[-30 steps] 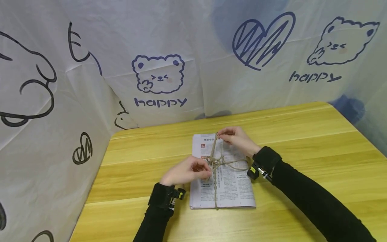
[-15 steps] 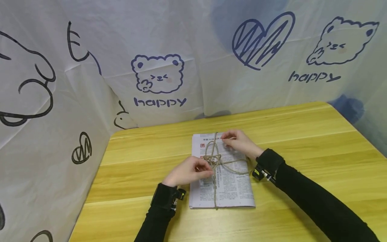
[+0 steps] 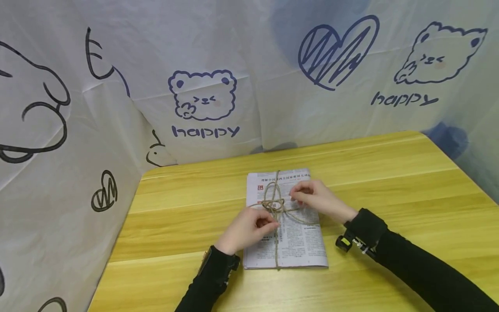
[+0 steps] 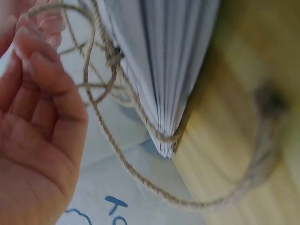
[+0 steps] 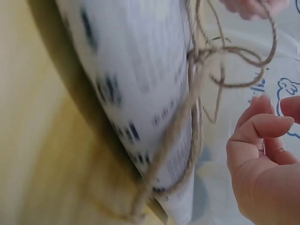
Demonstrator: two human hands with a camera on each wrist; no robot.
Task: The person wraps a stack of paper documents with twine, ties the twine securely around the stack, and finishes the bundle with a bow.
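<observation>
A folded stack of newspapers point(image 3: 302, 247) lies on the table, with brown twine point(image 3: 277, 247) crossed around it. Loops and a knot of the twine sit on top, near the middle of the stack. My left hand point(image 3: 247, 229) is over the stack's left side; in the left wrist view its fingertips pinch a loop of twine point(image 4: 88, 70). My right hand point(image 3: 321, 200) hovers at the right of the knot. Its fingers are loosely bent, and in the right wrist view the right hand point(image 5: 265, 154) holds nothing, its thumb and fingertips apart near the twine loops point(image 5: 241, 56).
The wooden table point(image 3: 390, 195) extends around the stack on all sides. A pale cloth point(image 3: 269, 86) with bear and heart drawings hangs behind and to the left. A loose twine end point(image 4: 267, 131) sticks out past the stack's left side.
My right hand has come away from the top edge of the stack, moving down and nearer to the knot. The twine strand it had pulled up now lies as a loop. My left hand has shifted slightly.
</observation>
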